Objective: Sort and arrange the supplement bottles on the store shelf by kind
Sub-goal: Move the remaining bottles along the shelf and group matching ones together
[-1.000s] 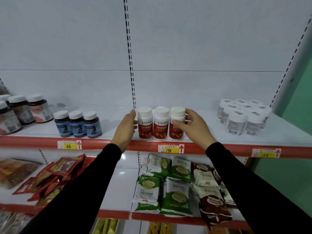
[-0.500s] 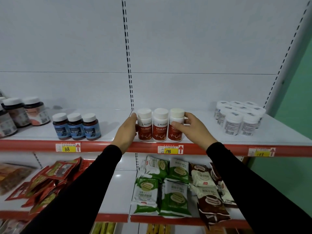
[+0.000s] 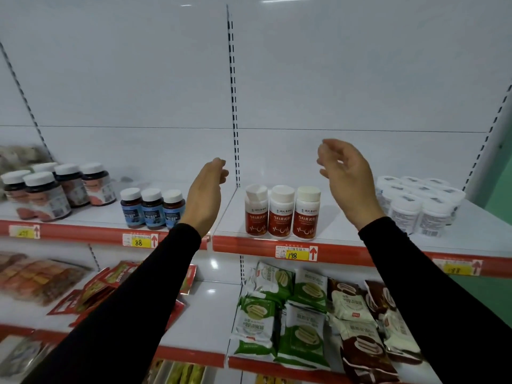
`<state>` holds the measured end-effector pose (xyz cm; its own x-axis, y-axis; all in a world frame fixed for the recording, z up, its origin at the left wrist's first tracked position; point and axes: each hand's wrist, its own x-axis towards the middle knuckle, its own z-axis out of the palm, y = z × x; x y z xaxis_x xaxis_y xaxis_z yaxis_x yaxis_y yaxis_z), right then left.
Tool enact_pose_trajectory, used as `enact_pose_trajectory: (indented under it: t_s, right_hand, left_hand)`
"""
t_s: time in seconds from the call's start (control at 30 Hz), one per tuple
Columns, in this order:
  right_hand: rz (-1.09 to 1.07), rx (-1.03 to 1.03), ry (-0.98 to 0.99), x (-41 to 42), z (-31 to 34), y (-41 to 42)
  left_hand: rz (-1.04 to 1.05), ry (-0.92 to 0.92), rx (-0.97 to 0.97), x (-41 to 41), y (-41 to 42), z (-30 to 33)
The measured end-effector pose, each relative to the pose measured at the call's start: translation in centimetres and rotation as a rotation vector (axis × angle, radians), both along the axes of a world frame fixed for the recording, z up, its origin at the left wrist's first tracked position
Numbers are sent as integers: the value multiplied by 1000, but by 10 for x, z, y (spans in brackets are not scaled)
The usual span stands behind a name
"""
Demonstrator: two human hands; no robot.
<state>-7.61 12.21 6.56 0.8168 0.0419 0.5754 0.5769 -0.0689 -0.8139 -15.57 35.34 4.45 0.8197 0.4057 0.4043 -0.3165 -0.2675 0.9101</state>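
Three red-and-white supplement bottles [image 3: 282,213] stand in a tight row at the front of the top shelf [image 3: 346,243]. My left hand [image 3: 205,194] hovers raised to their left, fingers loosely curled, holding nothing. My right hand [image 3: 346,176] is lifted above and to the right of the row, also relaxed and touching no bottle. Three blue-labelled bottles [image 3: 152,207] form a row further left. Several dark bottles with pink labels [image 3: 55,189] are grouped at the far left. Several all-white bottles [image 3: 418,203] cluster at the right.
Yellow price tags [image 3: 293,252] sit on the red shelf edge. The shelf below holds green and brown snack packs [image 3: 304,317] on the right and red packets [image 3: 91,289] on the left. A slotted upright [image 3: 234,106] runs up the white back panel.
Both hands let go of the sides of the red-and-white row and lifted up and apart. The three bottles stay in place. The view has moved closer.
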Motion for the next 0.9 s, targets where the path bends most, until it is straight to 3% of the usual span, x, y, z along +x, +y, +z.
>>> enact_pose_trajectory:
  t_s: [0.17,0.5,0.9]
  right_hand:
    - [208,-10,-60,-24,29,49]
    - [595,-49,-77,-83,29,185]
    - [606,-86,-101,-147,34,355]
  left_hand:
    - [58,-115,23,-33,12,25]
    - [353,-163,27,-138,96,30]
    - [394,-175,61,-221,274,28]
